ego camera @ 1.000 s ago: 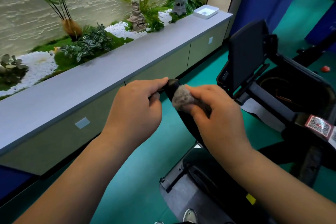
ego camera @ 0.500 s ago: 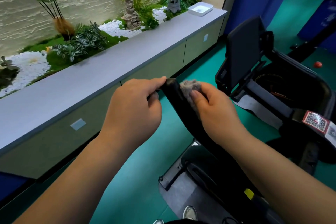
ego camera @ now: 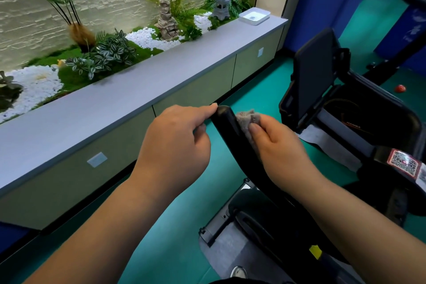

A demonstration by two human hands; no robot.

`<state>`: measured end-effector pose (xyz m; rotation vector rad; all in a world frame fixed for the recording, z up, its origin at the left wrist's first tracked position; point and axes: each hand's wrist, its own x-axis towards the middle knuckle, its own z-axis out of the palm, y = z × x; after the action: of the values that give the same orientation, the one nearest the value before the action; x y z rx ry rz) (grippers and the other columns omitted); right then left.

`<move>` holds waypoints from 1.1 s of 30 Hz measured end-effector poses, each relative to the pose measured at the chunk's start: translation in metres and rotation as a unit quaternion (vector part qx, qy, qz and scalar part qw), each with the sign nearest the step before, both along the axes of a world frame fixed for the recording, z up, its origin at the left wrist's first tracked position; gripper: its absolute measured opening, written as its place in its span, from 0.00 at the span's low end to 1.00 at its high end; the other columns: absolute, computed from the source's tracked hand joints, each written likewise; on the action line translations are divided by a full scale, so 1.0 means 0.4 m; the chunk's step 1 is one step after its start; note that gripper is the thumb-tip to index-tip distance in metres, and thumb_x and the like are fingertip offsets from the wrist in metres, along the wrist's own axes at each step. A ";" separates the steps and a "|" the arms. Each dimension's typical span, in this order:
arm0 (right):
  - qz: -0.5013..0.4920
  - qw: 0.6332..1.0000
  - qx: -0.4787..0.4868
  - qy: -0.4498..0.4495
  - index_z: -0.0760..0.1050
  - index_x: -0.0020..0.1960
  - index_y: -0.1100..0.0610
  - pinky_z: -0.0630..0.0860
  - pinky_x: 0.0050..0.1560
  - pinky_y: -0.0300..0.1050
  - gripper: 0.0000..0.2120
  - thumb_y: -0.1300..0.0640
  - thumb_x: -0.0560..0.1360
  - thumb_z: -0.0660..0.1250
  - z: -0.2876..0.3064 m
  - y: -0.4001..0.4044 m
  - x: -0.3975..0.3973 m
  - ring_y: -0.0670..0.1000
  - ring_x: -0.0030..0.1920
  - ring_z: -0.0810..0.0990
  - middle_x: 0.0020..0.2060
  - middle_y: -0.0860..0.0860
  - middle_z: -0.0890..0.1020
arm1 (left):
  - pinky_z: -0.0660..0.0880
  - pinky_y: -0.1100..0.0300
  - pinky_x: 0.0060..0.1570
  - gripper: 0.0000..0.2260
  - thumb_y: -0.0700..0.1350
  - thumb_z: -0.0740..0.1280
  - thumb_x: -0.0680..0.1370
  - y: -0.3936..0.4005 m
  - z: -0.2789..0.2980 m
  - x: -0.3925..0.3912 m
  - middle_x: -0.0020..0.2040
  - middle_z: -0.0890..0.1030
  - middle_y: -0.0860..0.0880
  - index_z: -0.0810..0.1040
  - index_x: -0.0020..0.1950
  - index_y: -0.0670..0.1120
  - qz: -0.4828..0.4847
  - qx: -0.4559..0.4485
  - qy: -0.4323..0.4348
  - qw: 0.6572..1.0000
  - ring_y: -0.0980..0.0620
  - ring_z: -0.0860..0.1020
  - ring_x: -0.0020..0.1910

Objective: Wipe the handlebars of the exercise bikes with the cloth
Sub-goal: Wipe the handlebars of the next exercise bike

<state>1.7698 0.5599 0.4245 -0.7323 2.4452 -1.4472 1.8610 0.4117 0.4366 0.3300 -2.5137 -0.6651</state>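
Meanwhile the right hand (ego camera: 280,145), pinching the grey cloth (ego camera: 247,120), had slid it from the top of the black handlebar (ego camera: 227,127) down its right side, near the tip. The left hand (ego camera: 177,143), fingers curled, steadied that tip from the other side. Apparently the upper end was done, the lower bar waiting.

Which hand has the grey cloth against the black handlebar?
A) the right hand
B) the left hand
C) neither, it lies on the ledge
A: the right hand presses the cloth against the handlebar, while the left hand only pinches the bar's tip.
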 end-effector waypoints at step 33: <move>-0.031 0.992 0.005 0.122 0.81 0.57 0.50 0.70 0.54 0.30 0.12 0.60 0.75 0.68 0.035 -0.005 0.028 0.42 0.51 0.78 0.47 0.45 0.81 | 0.63 0.68 0.58 0.15 0.36 0.63 0.74 0.000 -0.003 0.004 0.55 0.80 0.49 0.81 0.58 0.45 -0.052 -0.066 0.072 0.994 0.48 0.74 0.54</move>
<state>1.7809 0.5578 0.4385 -0.8857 2.6753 -1.4435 1.8628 0.4118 0.4354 0.1003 -2.4332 -0.5371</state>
